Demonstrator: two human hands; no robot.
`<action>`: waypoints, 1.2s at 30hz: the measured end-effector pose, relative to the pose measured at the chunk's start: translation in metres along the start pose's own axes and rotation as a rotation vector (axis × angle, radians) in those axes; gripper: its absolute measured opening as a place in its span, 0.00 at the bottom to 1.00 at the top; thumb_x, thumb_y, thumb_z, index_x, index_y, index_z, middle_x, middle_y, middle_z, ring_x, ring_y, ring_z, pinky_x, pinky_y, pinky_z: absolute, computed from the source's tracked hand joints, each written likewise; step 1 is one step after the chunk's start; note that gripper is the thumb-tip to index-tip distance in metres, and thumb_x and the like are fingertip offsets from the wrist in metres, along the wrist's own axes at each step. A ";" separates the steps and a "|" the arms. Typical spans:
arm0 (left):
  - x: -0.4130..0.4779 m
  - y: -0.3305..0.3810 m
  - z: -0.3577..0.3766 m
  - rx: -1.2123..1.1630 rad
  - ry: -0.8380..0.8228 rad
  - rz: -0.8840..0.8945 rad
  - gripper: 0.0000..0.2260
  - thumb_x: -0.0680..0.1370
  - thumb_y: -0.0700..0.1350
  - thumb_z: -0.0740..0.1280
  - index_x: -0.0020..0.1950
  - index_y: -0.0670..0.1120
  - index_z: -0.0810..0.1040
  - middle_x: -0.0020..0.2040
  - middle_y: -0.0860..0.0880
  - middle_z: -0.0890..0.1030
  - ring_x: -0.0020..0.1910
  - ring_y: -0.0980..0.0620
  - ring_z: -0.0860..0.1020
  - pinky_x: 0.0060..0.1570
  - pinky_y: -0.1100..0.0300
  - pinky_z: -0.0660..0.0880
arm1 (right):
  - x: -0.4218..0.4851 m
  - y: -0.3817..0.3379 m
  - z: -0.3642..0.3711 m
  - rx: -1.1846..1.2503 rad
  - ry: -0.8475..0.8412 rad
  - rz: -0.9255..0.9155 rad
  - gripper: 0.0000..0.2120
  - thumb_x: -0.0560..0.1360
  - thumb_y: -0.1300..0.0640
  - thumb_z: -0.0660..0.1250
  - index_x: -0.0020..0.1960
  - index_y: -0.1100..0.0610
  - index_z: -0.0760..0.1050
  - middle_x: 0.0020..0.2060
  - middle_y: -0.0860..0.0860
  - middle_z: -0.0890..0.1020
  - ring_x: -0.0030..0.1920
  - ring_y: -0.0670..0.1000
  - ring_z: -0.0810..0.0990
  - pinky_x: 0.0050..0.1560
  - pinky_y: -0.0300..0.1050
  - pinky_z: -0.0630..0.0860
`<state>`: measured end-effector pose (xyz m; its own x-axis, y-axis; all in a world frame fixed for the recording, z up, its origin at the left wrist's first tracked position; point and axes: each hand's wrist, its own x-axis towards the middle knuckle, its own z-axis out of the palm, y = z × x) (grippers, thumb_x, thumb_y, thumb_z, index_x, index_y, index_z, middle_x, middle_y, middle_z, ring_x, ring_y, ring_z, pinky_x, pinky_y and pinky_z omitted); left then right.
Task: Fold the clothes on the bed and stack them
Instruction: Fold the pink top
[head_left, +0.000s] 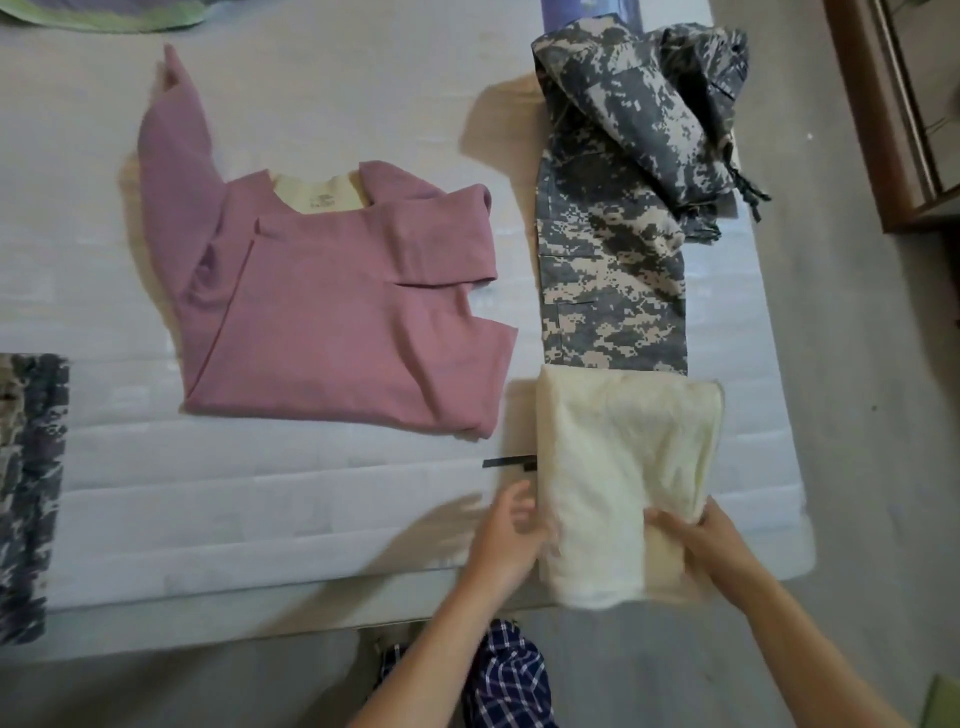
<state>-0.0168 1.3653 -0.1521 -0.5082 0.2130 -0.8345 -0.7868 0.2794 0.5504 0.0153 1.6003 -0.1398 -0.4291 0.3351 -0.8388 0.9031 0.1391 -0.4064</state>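
Note:
A folded cream cloth (623, 467) lies at the bed's near right edge, its near end hanging over the edge. My right hand (701, 540) grips that near end from the right. My left hand (511, 530) is at the cloth's left side with fingers spread; contact is blurred. Beyond the cloth lie grey camouflage trousers (613, 249), their far part bunched up. A pink long-sleeved top (332, 306) lies partly folded in the middle of the bed (260, 509), one sleeve stretched away to the far left.
Another camouflage garment (28, 488) lies at the left edge. A green-edged fabric (104, 13) shows at the far left. Wooden furniture (904, 104) stands to the right across a strip of grey floor. A small dark strip (509, 462) lies on the mattress.

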 end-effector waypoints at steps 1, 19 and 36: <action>0.009 -0.001 -0.015 0.062 0.097 0.035 0.21 0.76 0.44 0.69 0.67 0.52 0.68 0.61 0.53 0.75 0.56 0.57 0.73 0.53 0.63 0.69 | 0.015 -0.006 0.005 -0.127 0.078 0.055 0.22 0.72 0.65 0.71 0.63 0.65 0.68 0.57 0.62 0.78 0.54 0.60 0.79 0.50 0.53 0.77; 0.114 0.063 -0.317 0.740 0.827 0.097 0.38 0.71 0.54 0.73 0.74 0.41 0.60 0.71 0.36 0.65 0.70 0.37 0.64 0.68 0.45 0.61 | 0.096 -0.187 0.181 -1.004 0.197 -0.605 0.42 0.68 0.46 0.73 0.74 0.54 0.55 0.67 0.56 0.68 0.69 0.59 0.64 0.68 0.59 0.59; -0.062 -0.115 -0.352 1.016 0.229 0.206 0.15 0.69 0.32 0.72 0.50 0.47 0.84 0.59 0.46 0.81 0.64 0.42 0.74 0.65 0.46 0.65 | -0.057 -0.007 0.186 -1.135 -0.370 -0.679 0.21 0.75 0.62 0.62 0.67 0.56 0.67 0.70 0.48 0.68 0.70 0.49 0.67 0.71 0.41 0.62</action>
<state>-0.0184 0.9906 -0.1731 -0.7355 0.1934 -0.6493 -0.0693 0.9319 0.3561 0.0294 1.4066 -0.1565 -0.6075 -0.3453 -0.7154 -0.0415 0.9132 -0.4055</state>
